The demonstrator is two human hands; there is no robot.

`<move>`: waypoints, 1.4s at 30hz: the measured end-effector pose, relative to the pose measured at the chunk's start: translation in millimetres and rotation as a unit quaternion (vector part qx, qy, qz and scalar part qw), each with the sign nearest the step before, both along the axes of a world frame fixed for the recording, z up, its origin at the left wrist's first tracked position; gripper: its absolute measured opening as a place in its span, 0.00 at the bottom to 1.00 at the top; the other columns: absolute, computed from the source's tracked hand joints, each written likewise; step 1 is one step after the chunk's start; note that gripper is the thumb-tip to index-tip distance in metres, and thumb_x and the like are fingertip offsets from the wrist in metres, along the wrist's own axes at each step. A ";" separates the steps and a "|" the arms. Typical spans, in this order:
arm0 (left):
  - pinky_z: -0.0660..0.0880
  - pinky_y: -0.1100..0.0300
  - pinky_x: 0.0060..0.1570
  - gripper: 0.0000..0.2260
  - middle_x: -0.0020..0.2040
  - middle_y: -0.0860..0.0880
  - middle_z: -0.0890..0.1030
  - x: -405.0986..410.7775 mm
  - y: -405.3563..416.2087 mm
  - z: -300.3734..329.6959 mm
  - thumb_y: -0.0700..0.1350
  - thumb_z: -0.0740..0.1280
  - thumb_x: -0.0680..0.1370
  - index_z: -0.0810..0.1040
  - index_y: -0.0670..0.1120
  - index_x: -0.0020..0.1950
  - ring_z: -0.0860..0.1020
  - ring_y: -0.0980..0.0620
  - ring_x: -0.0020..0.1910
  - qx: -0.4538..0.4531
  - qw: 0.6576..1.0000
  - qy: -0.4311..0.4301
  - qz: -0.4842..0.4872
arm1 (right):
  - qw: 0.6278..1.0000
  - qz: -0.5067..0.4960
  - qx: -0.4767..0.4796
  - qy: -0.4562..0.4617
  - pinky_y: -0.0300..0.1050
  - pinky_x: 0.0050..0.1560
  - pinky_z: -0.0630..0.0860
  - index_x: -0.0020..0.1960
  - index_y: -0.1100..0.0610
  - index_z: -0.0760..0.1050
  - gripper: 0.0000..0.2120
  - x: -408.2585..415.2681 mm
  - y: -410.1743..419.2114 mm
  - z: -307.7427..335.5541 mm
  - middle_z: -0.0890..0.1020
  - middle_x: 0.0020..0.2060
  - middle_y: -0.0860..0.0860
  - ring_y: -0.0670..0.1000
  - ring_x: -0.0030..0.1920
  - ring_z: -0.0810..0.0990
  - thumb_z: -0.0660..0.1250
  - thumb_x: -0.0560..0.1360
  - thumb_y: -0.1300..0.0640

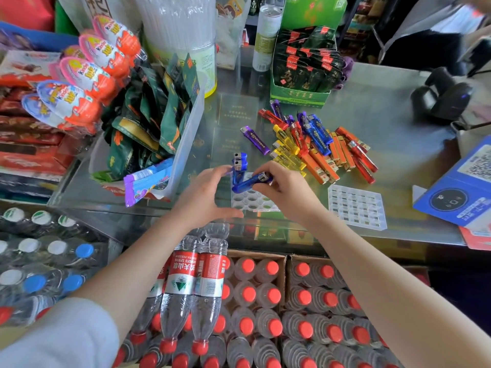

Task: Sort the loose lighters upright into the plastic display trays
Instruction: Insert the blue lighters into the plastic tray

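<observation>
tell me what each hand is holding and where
Right hand pinches a tilted blue lighter near its metal top. Left hand is open, holding nothing.

1. The right hand point(285, 191) grips a tilted blue plastic lighter point(251, 181) over the clear plastic display tray point(249, 201).
2. The left hand point(206, 196) rests open beside two upright blue lighters point(239, 166) in the tray.
3. A pile of loose coloured lighters point(318, 147) lies on the glass counter point(372, 115).
</observation>
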State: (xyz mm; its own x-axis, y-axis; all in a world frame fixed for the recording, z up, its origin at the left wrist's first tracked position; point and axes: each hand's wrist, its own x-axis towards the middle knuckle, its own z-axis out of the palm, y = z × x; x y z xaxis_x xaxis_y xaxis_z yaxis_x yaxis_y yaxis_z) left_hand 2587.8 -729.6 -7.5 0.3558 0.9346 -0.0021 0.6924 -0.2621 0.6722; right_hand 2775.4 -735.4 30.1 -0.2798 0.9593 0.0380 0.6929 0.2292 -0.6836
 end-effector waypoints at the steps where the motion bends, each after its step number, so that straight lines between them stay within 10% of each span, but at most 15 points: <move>1: 0.60 0.62 0.60 0.40 0.67 0.49 0.68 0.0 -0.1 0.4 0.53 0.76 0.62 0.61 0.47 0.70 0.65 0.52 0.66 -0.001 1.000 -0.001 0.000 | 1.000 -0.002 0.003 -0.004 0.28 0.31 0.68 0.53 0.60 0.74 0.09 -0.6 0.5 1.0 0.73 0.32 0.42 0.38 0.27 0.72 0.67 0.73 0.60; 7: 0.57 0.66 0.60 0.37 0.65 0.53 0.67 -0.3 1.2 2.3 0.50 0.75 0.65 0.61 0.51 0.69 0.63 0.59 0.65 -0.031 0.999 -0.022 -0.018 | 0.994 0.039 0.060 -0.077 0.43 0.38 0.72 0.51 0.63 0.76 0.09 -7.8 5.2 10.4 0.82 0.40 0.57 0.54 0.37 0.77 0.68 0.72 0.61; 15: 0.58 0.66 0.58 0.38 0.66 0.52 0.69 1.0 5.6 3.3 0.50 0.77 0.63 0.63 0.50 0.68 0.65 0.56 0.65 -0.027 1.000 -0.011 -0.009 | 0.996 -0.076 0.008 0.042 0.26 0.33 0.70 0.47 0.64 0.77 0.09 -21.0 11.0 1.8 0.79 0.36 0.51 0.42 0.31 0.73 0.71 0.70 0.60; 19: 0.58 0.68 0.56 0.37 0.65 0.53 0.70 1.6 7.2 3.8 0.50 0.77 0.62 0.64 0.50 0.67 0.65 0.56 0.64 -0.023 1.000 -0.008 -0.015 | 0.995 -0.014 0.084 -0.055 0.46 0.36 0.74 0.47 0.64 0.75 0.11 -22.4 10.4 4.1 0.82 0.38 0.57 0.55 0.36 0.78 0.69 0.72 0.56; 25: 0.58 0.66 0.57 0.36 0.65 0.53 0.69 1.6 6.3 2.1 0.51 0.76 0.63 0.64 0.51 0.67 0.64 0.58 0.64 -0.027 1.000 -0.008 -0.015 | 0.976 0.040 0.162 -0.139 0.45 0.32 0.64 0.46 0.67 0.74 0.13 -19.7 10.2 10.9 0.80 0.35 0.60 0.60 0.33 0.77 0.68 0.73 0.55; 33: 0.58 0.67 0.59 0.38 0.66 0.53 0.68 0.9 5.4 1.4 0.51 0.76 0.63 0.62 0.52 0.68 0.63 0.60 0.64 -0.036 0.999 -0.007 -0.014 | 0.998 0.017 0.036 -0.054 0.53 0.40 0.77 0.46 0.65 0.77 0.12 -16.9 13.6 11.6 0.82 0.36 0.59 0.59 0.36 0.79 0.72 0.70 0.57; 42: 0.61 0.63 0.59 0.36 0.64 0.54 0.69 1.9 8.0 -0.4 0.53 0.76 0.63 0.64 0.53 0.67 0.64 0.62 0.61 -0.041 0.999 -0.017 -0.016 | 0.978 0.012 0.047 -0.202 0.43 0.34 0.67 0.49 0.60 0.74 0.12 -23.4 18.3 15.4 0.80 0.39 0.57 0.59 0.39 0.77 0.65 0.74 0.51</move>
State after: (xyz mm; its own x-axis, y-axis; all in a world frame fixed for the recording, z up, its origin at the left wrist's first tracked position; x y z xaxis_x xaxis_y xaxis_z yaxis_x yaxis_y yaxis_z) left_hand 2589.6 -721.7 -7.9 0.3861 0.9201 -0.0655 0.6607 -0.2263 0.7158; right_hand 2752.0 -717.1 45.4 -0.3124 0.9499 0.0073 0.8957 0.2971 -0.3310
